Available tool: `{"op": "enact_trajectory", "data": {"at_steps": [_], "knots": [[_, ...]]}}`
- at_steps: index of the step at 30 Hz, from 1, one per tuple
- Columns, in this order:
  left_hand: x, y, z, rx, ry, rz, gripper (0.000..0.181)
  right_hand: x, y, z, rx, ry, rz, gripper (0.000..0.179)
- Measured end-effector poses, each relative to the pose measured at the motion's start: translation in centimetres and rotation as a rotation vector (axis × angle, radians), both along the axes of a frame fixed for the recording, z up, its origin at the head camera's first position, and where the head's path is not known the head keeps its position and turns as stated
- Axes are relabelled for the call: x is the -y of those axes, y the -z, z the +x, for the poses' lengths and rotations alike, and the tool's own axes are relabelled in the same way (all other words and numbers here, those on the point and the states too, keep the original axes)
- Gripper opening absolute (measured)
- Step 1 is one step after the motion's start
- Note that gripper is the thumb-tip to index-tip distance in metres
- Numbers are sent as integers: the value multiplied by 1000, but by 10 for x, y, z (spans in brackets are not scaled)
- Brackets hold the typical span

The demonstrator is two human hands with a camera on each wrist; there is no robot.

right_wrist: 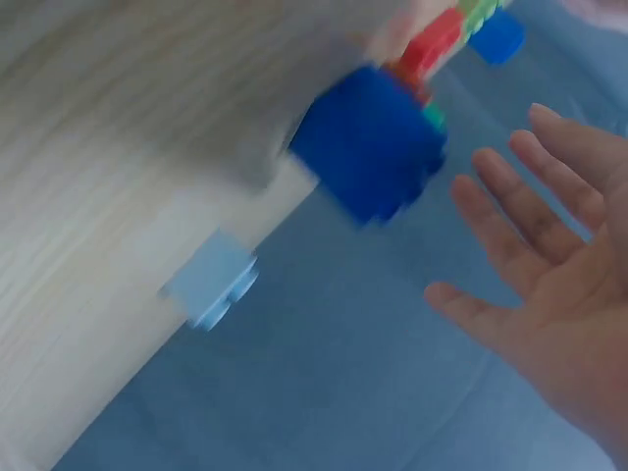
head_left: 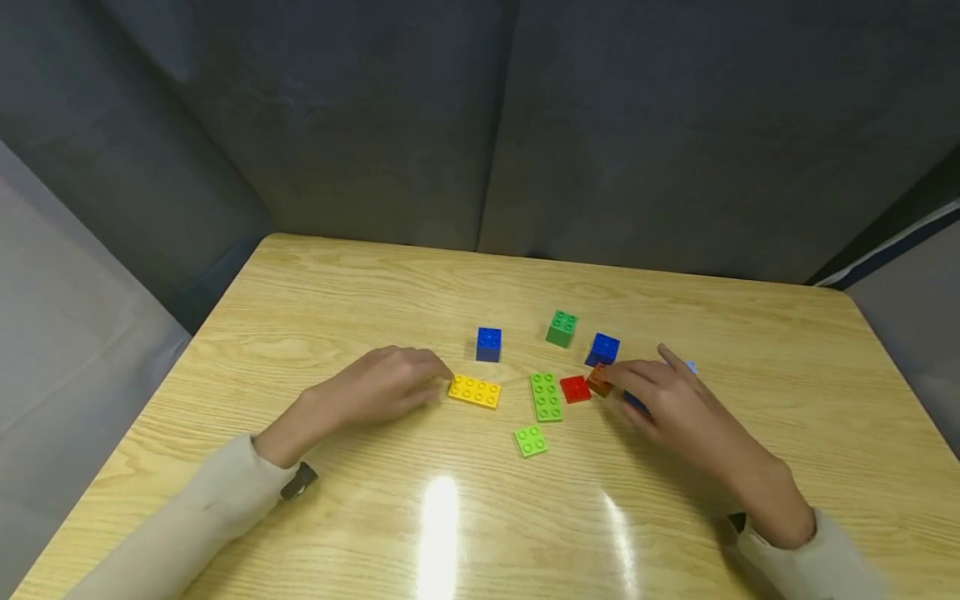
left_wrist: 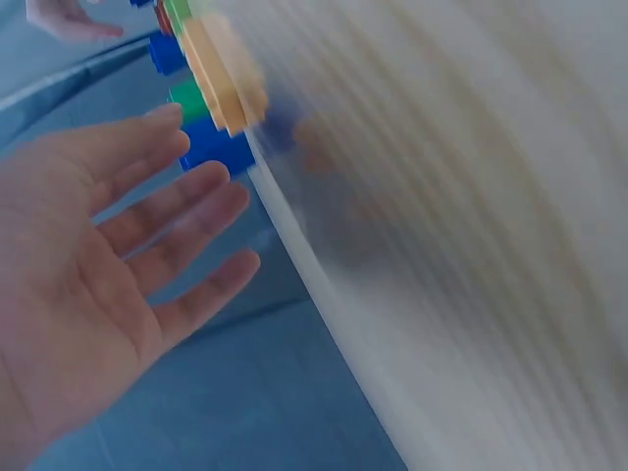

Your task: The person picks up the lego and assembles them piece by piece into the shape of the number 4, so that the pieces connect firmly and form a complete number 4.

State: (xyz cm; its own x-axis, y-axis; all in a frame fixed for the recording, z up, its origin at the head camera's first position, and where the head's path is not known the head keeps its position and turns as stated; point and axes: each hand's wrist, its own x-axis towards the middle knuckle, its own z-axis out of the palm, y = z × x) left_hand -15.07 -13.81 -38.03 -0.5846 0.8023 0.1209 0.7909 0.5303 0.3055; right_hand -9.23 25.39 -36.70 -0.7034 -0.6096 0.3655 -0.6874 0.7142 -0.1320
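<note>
My left hand (head_left: 393, 383) is just left of a flat yellow building brick (head_left: 475, 392), its fingertips right at the brick's end. In the left wrist view its fingers are spread loosely with nothing held. Over the right side of the bricks hovers my right hand (head_left: 671, 408), fingers relaxed and the palm bare in the right wrist view. Its index fingertip overlaps an orange-brown brick (head_left: 596, 383) in the head view. A blue brick (right_wrist: 368, 142) lies under that hand, mostly hidden from the head. Left of the brown brick is a flat red brick (head_left: 575, 389).
On the wooden table (head_left: 337, 283) also stand a long lime brick (head_left: 546, 397), a small lime brick (head_left: 531, 441), a green brick (head_left: 561, 329) and two blue bricks, one left (head_left: 488, 344) and one right (head_left: 602, 349). A light blue brick (right_wrist: 211, 278) lies beyond my right hand. Dark curtains hang behind.
</note>
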Motion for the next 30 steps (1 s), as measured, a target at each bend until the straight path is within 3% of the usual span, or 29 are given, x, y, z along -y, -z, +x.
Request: {"op": "enact_trajectory", "data": {"at_steps": [3, 8, 12, 20, 30], "knots": [[-8, 2, 4, -53, 33, -40, 26, 15, 4, 1, 51, -37, 26, 50], [-19, 4, 8, -140, 77, -89, 32, 32, 10, 2, 162, -29, 130, 56], [-21, 4, 9, -175, 94, -154, 40, 39, 14, 0, 170, -36, 200, 56], [-24, 5, 8, -111, 93, -228, 34, 50, 16, -1, 212, 13, 294, 65], [-25, 4, 9, -81, 83, -197, 25, 52, 18, -9, 196, -24, 255, 42]]}}
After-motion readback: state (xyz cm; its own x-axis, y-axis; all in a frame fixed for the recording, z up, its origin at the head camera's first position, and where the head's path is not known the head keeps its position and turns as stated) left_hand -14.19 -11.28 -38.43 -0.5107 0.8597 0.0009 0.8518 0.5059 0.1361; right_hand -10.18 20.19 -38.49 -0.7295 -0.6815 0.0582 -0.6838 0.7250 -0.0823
